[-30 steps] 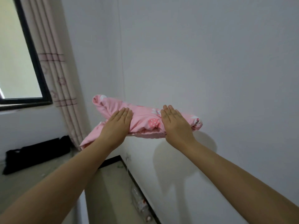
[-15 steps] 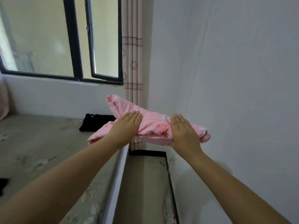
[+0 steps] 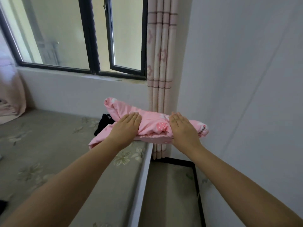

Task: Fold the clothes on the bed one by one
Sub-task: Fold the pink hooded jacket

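Observation:
A folded pink garment (image 3: 154, 123) with white and strawberry prints hangs in the air over the bed's right edge, one loose end drooping at its lower left. My left hand (image 3: 126, 126) holds its left part and my right hand (image 3: 183, 130) its right part. Both have straight fingers laid flat on top, and the thumbs are hidden beneath the cloth. A black garment (image 3: 102, 124) lies on the grey flowered bed (image 3: 49, 153), partly hidden behind the pink one.
A black-framed window (image 3: 91, 38) and a pink striped curtain (image 3: 161, 63) stand behind the bed. A white wall (image 3: 246, 95) closes the right side, with a narrow strip of floor (image 3: 170, 185) between it and the bed. Pink bedding (image 3: 9, 95) sits far left.
The view has swung left from the bare wall to the window and bed. Both hands carried the pink garment along, with the same hold.

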Action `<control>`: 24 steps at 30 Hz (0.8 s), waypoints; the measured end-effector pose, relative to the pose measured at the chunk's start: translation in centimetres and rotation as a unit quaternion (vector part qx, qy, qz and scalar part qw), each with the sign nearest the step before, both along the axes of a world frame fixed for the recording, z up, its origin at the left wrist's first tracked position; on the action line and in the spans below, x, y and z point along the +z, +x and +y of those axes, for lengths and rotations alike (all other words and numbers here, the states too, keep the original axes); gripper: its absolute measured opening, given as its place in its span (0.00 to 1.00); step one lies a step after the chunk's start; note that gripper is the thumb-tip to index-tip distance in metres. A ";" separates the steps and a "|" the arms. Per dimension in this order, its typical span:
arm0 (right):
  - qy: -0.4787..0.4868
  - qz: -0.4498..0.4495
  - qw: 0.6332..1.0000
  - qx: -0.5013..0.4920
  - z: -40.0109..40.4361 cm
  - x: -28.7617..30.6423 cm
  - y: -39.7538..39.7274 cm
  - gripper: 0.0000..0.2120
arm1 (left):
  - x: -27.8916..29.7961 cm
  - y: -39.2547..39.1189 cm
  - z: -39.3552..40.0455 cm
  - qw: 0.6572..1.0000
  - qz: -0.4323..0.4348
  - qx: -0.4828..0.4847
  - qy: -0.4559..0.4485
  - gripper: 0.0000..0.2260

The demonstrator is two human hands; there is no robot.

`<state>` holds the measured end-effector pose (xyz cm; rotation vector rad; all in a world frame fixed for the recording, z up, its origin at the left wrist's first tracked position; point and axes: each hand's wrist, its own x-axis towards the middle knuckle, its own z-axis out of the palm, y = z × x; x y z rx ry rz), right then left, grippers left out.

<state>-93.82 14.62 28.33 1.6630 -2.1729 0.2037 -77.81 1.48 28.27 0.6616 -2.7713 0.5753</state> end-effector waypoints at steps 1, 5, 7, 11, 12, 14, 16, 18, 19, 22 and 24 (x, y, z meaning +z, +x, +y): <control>0.016 -0.005 1.000 0.002 -1.5 -0.8 -1.1 0.31 | -1.2 -0.7 -1.6 0.999 -0.026 0.016 0.026 0.28; 0.086 -0.023 0.995 0.035 -8.0 -4.0 -5.2 0.33 | -6.2 -4.2 -7.5 0.996 -0.060 0.040 0.059 0.27; 0.103 -0.031 0.993 0.054 -11.6 -5.2 -7.4 0.33 | -8.0 -6.1 -10.4 0.993 -0.073 0.062 0.068 0.27; 0.120 -0.031 0.987 0.099 -19.2 -7.9 -12.3 0.33 | -9.9 -10.1 -16.2 0.986 -0.074 0.109 0.103 0.28; 0.122 -0.033 0.986 0.109 -21.3 -8.5 -13.6 0.33 | -10.2 -11.2 -17.9 0.984 -0.083 0.121 0.105 0.28; 0.107 -0.043 0.985 0.127 -25.2 -9.5 -15.8 0.32 | -10.4 -13.3 -21.1 0.985 -0.065 0.133 0.088 0.29; 0.077 -0.033 0.984 0.158 -28.9 -10.4 -17.6 0.34 | -10.6 -15.2 -23.9 0.988 -0.034 0.138 0.058 0.32; 0.032 -0.012 0.982 0.185 -32.7 -11.3 -19.3 0.35 | -11.2 -16.4 -26.4 0.989 -0.033 0.140 0.034 0.33; 0.025 -0.010 0.979 0.200 -34.4 -11.9 -19.8 0.35 | -11.8 -16.7 -27.7 0.991 -0.024 0.134 0.021 0.32; 0.044 -0.012 0.972 0.230 -39.3 -14.7 -21.3 0.34 | -14.4 -17.5 -31.8 0.989 -0.044 0.135 0.033 0.32; 0.055 -0.020 0.968 0.245 -42.5 -16.4 -22.4 0.31 | -15.9 -18.5 -35.0 0.989 -0.058 0.131 0.047 0.31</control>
